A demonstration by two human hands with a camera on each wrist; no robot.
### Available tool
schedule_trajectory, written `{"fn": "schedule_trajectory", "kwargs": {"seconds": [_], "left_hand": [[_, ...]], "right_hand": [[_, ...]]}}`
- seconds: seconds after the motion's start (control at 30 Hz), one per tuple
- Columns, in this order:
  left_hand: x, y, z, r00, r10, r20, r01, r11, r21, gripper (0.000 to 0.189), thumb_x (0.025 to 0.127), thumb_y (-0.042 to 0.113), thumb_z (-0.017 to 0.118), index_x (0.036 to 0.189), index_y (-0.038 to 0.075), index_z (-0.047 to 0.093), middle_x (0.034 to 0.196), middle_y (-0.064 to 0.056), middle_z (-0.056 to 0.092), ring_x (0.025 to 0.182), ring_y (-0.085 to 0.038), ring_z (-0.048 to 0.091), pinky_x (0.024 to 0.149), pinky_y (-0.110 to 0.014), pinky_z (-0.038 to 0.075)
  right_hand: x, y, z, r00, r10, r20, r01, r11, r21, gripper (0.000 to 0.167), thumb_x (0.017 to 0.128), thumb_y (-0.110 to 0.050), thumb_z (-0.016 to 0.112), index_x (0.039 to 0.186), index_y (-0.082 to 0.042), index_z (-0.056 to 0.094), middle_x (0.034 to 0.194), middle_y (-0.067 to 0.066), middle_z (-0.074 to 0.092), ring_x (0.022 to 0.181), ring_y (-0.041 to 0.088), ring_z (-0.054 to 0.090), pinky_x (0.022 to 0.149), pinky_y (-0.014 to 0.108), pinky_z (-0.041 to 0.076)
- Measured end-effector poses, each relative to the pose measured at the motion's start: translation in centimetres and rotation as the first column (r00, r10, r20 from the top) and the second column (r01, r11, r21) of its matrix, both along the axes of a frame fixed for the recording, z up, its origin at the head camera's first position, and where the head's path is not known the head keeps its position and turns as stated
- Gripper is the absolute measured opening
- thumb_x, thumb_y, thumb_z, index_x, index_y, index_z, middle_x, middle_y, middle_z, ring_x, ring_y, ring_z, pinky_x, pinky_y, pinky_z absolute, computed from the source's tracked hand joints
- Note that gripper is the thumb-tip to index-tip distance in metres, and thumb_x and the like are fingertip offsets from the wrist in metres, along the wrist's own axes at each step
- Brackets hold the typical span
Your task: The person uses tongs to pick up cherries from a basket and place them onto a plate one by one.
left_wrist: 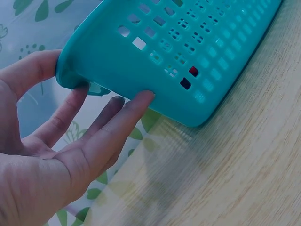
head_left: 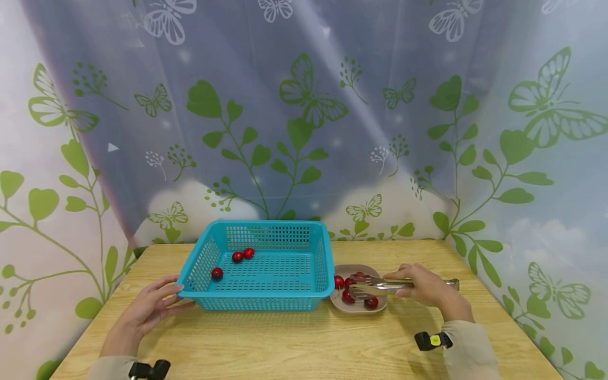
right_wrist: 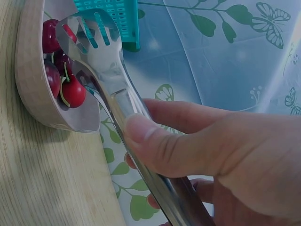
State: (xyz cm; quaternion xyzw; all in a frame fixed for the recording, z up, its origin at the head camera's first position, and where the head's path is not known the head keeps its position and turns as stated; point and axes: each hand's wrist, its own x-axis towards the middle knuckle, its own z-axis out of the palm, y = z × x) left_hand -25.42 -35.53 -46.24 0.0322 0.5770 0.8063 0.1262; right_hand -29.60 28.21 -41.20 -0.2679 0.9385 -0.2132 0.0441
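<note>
My left hand (head_left: 149,309) holds the front left corner of a blue perforated plastic basket (head_left: 256,295), with fingertips at the rim and one digit against the wall. Inside the basket lie three red cherries (head_left: 217,273). A shallow light-brown plate (head_left: 358,307) beside its right end bears several dark red cherries (right_wrist: 73,92), some with stems. Metal tongs (right_wrist: 136,117) are gripped in my right hand (head_left: 425,285), thumb along one arm. Their slotted heads reach over the plate among the cherries, jaws apart in the head view; in the right wrist view the near head covers part of the fruit.
Everything stands on a light wooden table (head_left: 285,343). Behind and at both sides hangs a cloth (head_left: 361,158) printed with butterflies and leaves, close to the basket's back. The basket's right rim (head_left: 330,264) stands higher than the plate next to it.
</note>
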Motion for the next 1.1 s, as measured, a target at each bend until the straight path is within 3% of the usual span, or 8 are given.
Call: {"fn": "schedule_trajectory", "kwargs": {"seconds": [0.23,0.57,0.63,0.7,0.77,0.83,0.97,1.1], "left_hand": [[-0.1,0.1,0.6,0.997,0.064,0.041,-0.062,0.997,-0.055,0.024,0.106,0.007,0.055,0.109,0.026,0.071,0.113,0.004,0.071,0.103,-0.015,0.074,0.108,-0.052,0.059],[-0.2,0.1,0.7,0.997,0.073,0.033,-0.070,0.994,-0.088,0.024,0.106,0.008,0.056,0.108,0.027,0.071,0.113,0.006,0.069,0.102,-0.013,0.074,0.105,-0.047,0.062],[-0.2,0.1,0.7,0.996,0.077,0.035,-0.074,0.994,-0.081,0.025,0.106,0.008,0.056,0.107,0.027,0.072,0.113,0.006,0.069,0.103,-0.013,0.074,0.105,-0.047,0.062],[-0.2,0.2,0.6,0.997,0.065,0.032,-0.063,0.996,-0.071,0.026,0.106,0.008,0.055,0.108,0.028,0.072,0.114,0.007,0.069,0.104,-0.013,0.073,0.106,-0.047,0.062],[-0.2,0.2,0.5,0.998,0.057,0.029,-0.056,0.997,-0.056,0.027,0.107,0.008,0.054,0.108,0.028,0.072,0.115,0.007,0.069,0.105,-0.013,0.073,0.106,-0.047,0.062],[-0.1,0.3,0.4,0.999,0.046,0.025,-0.045,0.998,-0.045,0.027,0.107,0.008,0.053,0.108,0.027,0.073,0.115,0.007,0.069,0.105,-0.013,0.073,0.105,-0.046,0.062],[-0.1,0.2,0.2,0.999,0.035,0.018,-0.034,0.999,-0.037,0.028,0.107,0.008,0.052,0.109,0.027,0.073,0.115,0.006,0.070,0.105,-0.013,0.073,0.104,-0.047,0.063],[-0.2,0.2,0.0,1.000,0.015,-0.005,-0.015,0.999,-0.038,0.029,0.108,0.007,0.051,0.110,0.026,0.073,0.117,0.006,0.069,0.106,-0.014,0.073,0.105,-0.048,0.062]], "right_hand": [[0.0,-0.1,0.2,1.000,-0.016,0.013,0.017,1.000,-0.004,0.045,0.091,-0.010,0.074,0.136,-0.007,0.068,0.117,0.015,0.069,0.089,0.011,0.060,0.072,0.027,0.055],[-0.2,-0.1,0.2,1.000,-0.004,0.007,0.004,1.000,-0.008,0.044,0.092,-0.010,0.074,0.136,-0.008,0.068,0.114,0.013,0.069,0.084,0.008,0.055,0.069,0.024,0.050],[-0.2,-0.1,0.2,1.000,-0.009,0.010,0.009,1.000,-0.008,0.044,0.092,-0.011,0.073,0.136,-0.008,0.067,0.118,0.016,0.069,0.090,0.017,0.061,0.074,0.030,0.057],[-0.1,-0.1,0.2,1.000,-0.010,0.012,0.010,1.000,-0.008,0.045,0.093,-0.010,0.073,0.137,-0.007,0.067,0.126,0.022,0.068,0.106,0.034,0.065,0.087,0.045,0.063],[0.0,0.1,0.2,1.000,-0.013,0.013,0.013,1.000,-0.008,0.045,0.092,-0.011,0.073,0.137,-0.006,0.067,0.136,0.027,0.063,0.124,0.051,0.058,0.099,0.063,0.059],[0.1,0.3,0.3,1.000,-0.015,0.007,0.015,1.000,-0.008,0.045,0.092,-0.011,0.074,0.136,-0.006,0.067,0.142,0.030,0.059,0.135,0.058,0.047,0.106,0.071,0.051],[0.1,0.6,0.4,1.000,-0.011,-0.001,0.011,1.000,-0.020,0.045,0.092,-0.012,0.074,0.136,-0.006,0.067,0.131,0.025,0.065,0.114,0.042,0.065,0.093,0.055,0.062],[0.3,0.9,0.7,0.999,-0.004,-0.033,0.004,1.000,-0.020,0.044,0.092,-0.012,0.075,0.135,-0.006,0.068,0.117,0.015,0.069,0.095,0.020,0.064,0.078,0.034,0.059]]}}
